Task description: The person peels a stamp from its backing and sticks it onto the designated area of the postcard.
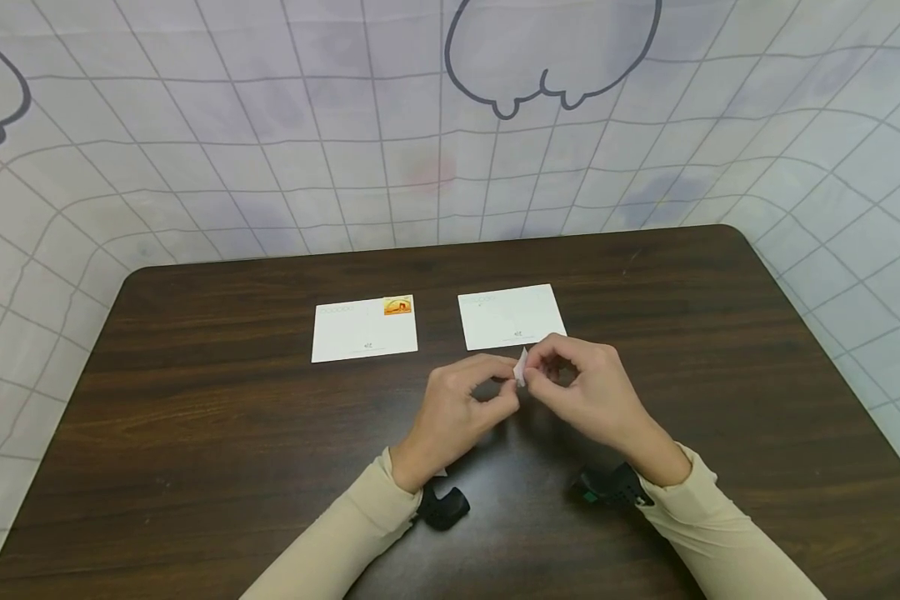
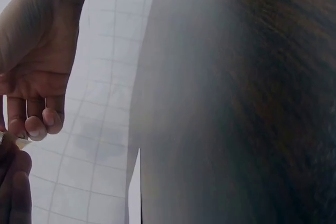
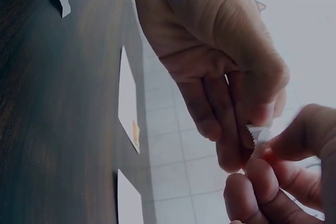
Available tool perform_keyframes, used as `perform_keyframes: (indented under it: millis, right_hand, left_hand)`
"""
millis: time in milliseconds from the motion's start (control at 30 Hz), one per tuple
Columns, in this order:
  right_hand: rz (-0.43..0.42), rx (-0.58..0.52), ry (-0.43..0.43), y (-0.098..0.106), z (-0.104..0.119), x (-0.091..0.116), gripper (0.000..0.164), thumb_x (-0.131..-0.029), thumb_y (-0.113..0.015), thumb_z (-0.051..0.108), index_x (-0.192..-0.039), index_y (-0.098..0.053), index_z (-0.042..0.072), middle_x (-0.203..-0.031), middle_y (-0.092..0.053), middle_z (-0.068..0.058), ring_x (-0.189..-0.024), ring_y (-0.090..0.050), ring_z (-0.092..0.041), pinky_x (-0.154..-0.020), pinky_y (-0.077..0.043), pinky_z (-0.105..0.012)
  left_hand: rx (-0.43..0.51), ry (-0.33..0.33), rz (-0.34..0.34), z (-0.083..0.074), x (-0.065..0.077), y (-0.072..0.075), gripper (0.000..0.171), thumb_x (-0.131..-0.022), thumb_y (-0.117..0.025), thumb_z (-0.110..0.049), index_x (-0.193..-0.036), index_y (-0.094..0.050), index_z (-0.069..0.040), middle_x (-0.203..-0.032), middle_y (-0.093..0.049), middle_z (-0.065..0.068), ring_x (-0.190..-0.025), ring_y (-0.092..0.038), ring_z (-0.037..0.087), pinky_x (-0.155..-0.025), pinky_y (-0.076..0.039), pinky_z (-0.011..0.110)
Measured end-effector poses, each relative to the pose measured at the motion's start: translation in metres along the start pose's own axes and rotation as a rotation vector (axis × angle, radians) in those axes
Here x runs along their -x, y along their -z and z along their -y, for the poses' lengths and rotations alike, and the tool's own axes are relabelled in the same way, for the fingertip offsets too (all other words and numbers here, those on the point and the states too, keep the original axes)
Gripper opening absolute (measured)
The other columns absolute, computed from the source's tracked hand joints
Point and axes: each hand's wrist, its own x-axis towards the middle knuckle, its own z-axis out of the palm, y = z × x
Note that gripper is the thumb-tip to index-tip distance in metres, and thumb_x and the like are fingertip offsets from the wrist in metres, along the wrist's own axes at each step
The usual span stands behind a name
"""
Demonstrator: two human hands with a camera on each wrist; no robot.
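Over the table, in front of the right postcard, both hands meet at a small white stamp with a toothed edge (image 3: 257, 135). My left hand (image 1: 461, 408) pinches its left side between thumb and fingertip. From the right, my right hand (image 1: 588, 387) pinches it too, with thumb and forefinger. The stamp (image 1: 521, 368) stands on edge between them, and the fingertips cover part of it. Just beyond the hands lies a white postcard (image 1: 512, 317) with a small printed mark. To its left lies another postcard (image 1: 363, 332), bearing an orange and yellow stamp (image 1: 397, 306) at its upper right corner.
A curled white paper scrap (image 3: 62, 1) lies on the dark wooden table (image 1: 195, 433), mostly hidden under the left wrist in the head view. Black wrist devices (image 1: 444, 508) sit at both cuffs. White cloth with a grid pattern (image 1: 307, 150) hangs around the table's back and sides.
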Motion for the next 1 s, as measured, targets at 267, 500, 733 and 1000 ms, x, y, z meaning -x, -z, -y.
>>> perform_keyframes:
  millis: [267,500,733,1000]
  right_hand:
    - [-0.009,-0.030,0.023,0.0000,0.0009,0.0006,0.018,-0.088,-0.074,-0.001,-0.087,-0.071,0.017,-0.078,-0.068,0.007,-0.069,-0.057,-0.003,-0.062,-0.053,-0.023]
    - [-0.003,-0.046,0.034,-0.0013,0.0021,0.0004,0.018,-0.086,-0.076,-0.002,-0.089,-0.071,0.016,-0.078,-0.069,0.006,-0.071,-0.059,-0.003,-0.064,-0.055,-0.023]
    - [-0.026,-0.014,0.059,-0.0022,0.0020,0.0007,0.020,-0.083,-0.076,-0.004,-0.086,-0.071,0.014,-0.077,-0.069,0.006,-0.071,-0.059,-0.002,-0.065,-0.057,-0.024]
    - [-0.029,0.020,0.064,-0.0030,0.0041,0.0022,0.018,-0.083,-0.076,-0.004,-0.086,-0.071,0.014,-0.077,-0.069,0.006,-0.071,-0.058,-0.001,-0.064,-0.056,-0.024]
  left_hand:
    - [0.060,0.056,0.011,-0.0014,0.0008,0.0011,0.012,-0.093,-0.066,-0.005,-0.098,-0.077,-0.007,-0.096,-0.079,0.004,-0.091,-0.074,0.012,-0.082,-0.064,0.037]
    - [0.086,0.076,-0.026,0.0022,0.0022,-0.0004,0.010,-0.094,-0.066,-0.004,-0.096,-0.075,-0.006,-0.091,-0.077,0.007,-0.084,-0.072,0.015,-0.077,-0.063,0.044]
    - [0.072,0.087,-0.026,-0.0011,0.0009,0.0003,0.009,-0.092,-0.066,-0.003,-0.093,-0.074,-0.007,-0.089,-0.076,0.006,-0.083,-0.071,0.014,-0.074,-0.063,0.044]
    - [0.040,0.097,-0.017,-0.0008,0.0016,0.0001,0.009,-0.091,-0.066,-0.003,-0.092,-0.074,-0.008,-0.088,-0.076,0.005,-0.082,-0.070,0.013,-0.072,-0.062,0.041]
